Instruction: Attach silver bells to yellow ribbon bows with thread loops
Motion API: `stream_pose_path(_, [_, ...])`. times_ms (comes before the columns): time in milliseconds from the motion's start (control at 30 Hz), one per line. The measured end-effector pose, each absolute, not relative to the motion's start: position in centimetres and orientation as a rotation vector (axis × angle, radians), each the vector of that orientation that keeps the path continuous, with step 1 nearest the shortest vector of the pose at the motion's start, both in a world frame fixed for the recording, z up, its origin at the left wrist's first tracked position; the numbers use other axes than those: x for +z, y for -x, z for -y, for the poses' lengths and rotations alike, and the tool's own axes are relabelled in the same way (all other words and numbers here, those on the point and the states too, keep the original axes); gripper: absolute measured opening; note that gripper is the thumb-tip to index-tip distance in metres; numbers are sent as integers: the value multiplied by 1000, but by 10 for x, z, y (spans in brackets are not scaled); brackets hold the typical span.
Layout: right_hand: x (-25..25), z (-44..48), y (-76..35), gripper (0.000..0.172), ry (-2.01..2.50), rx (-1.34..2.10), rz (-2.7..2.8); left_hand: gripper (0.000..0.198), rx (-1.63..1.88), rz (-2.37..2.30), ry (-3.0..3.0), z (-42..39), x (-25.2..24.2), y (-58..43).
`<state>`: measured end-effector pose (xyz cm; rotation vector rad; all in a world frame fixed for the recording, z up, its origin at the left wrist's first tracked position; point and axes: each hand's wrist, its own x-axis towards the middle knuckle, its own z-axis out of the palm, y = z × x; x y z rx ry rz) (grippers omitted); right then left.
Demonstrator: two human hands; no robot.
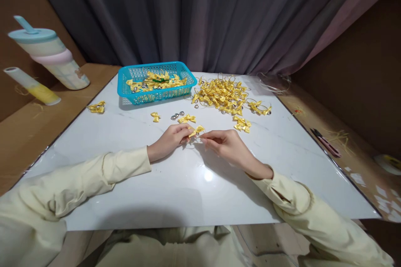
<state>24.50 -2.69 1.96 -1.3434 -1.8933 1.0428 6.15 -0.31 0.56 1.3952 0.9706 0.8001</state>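
Over the middle of the white table (175, 192), my left hand (171, 141) pinches a small yellow ribbon bow (198, 131). A silver bell seems to hang at the bow's centre. My right hand (230, 147) is closed, its thumb and forefinger pinched beside the bow, apparently on a thin cord that is too fine to make out clearly. Just beyond my fingers lie another yellow bow (187, 119) and a few loose silver bells (177, 115). One more single bow (155, 117) rests to their left.
A blue plastic basket (125, 79) holds bows and bells. Right of it is a heap of finished-looking bows on cords (224, 94). A tumbler (52, 56) and a yellow roll (44, 91) stand left; thread snips (326, 142) and paper scraps (357, 178) lie right.
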Motion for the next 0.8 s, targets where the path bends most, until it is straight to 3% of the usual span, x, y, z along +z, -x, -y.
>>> stream_pose_path(233, [28, 31, -241, 23, 1357, 1162, 1767, 22, 826, -946, -1353, 0, 1, -60])
stream_pose_path(800, [26, 30, -243, 21, 1370, 992, 1884, 24, 802, -957, -1373, 3, 5, -61])
